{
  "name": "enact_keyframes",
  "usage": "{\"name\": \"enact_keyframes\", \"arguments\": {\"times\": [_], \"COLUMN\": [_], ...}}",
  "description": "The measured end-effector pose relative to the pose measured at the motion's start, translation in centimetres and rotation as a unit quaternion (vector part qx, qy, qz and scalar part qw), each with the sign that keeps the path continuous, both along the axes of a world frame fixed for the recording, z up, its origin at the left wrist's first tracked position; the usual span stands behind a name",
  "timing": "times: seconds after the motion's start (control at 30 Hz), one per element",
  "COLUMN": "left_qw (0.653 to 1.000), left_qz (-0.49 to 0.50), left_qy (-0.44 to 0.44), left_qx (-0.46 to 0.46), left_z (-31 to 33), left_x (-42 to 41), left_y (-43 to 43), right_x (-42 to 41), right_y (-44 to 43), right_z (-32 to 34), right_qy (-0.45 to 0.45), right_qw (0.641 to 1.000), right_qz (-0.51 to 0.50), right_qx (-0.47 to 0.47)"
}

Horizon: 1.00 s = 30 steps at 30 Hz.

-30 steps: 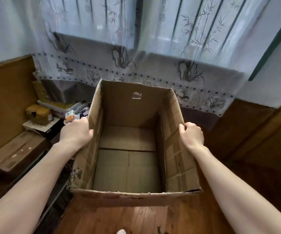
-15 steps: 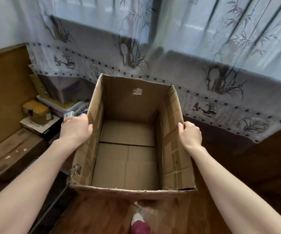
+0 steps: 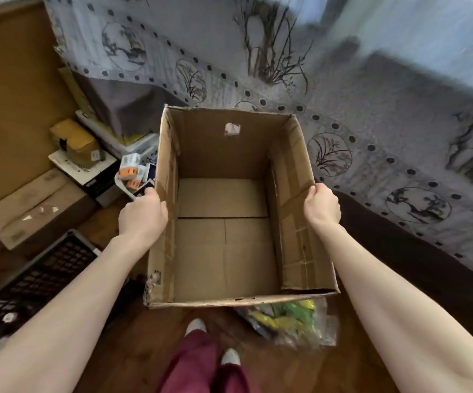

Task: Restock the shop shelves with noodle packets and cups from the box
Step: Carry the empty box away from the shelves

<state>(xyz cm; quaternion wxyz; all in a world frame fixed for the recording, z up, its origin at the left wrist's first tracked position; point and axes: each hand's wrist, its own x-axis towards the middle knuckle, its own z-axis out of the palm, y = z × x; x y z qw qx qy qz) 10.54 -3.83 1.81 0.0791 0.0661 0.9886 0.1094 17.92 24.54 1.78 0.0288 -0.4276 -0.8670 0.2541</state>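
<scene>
Wood floor (image 3: pixel 144 350), patterned curtain (image 3: pixel 371 109) behind: the cardboard box (image 3: pixel 218 148), empty inside, sits mid-air btwn left hand (image 3: pixel 143 215) & right hand (image 3: pixel 322 207), each curled over a side rim, prob. to keep it level for carrying.

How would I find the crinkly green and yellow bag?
Start at the big open cardboard box in the middle. Look at the wooden floor under its near right corner. The bag is the only shiny, clear plastic thing there.
</scene>
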Motion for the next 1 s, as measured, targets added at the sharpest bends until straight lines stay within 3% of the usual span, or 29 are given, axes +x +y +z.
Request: {"name": "enact_keyframes", "arguments": {"times": [0.6, 0.87, 1.0], "left_qw": [0.993, 0.989, 0.985], "left_qz": [0.090, 0.103, 0.125], "left_qy": [-0.082, -0.096, -0.110], "left_qx": [0.010, 0.043, 0.052], "left_z": [-11.6, -12.1, -11.3], "left_x": [-6.7, -8.3, -8.1], "left_y": [1.3, 2.5, 2.5], "right_x": [-11.7, -12.2, -11.3], "right_y": [1.5, 3.4, 3.6], "right_z": [-10.3, -11.3, -10.5], "right_qy": [-0.032, -0.044, -0.015], "right_qw": [0.996, 0.996, 0.990], "right_qz": [0.051, 0.059, 0.081], "right_qx": [-0.059, -0.045, -0.115]}}
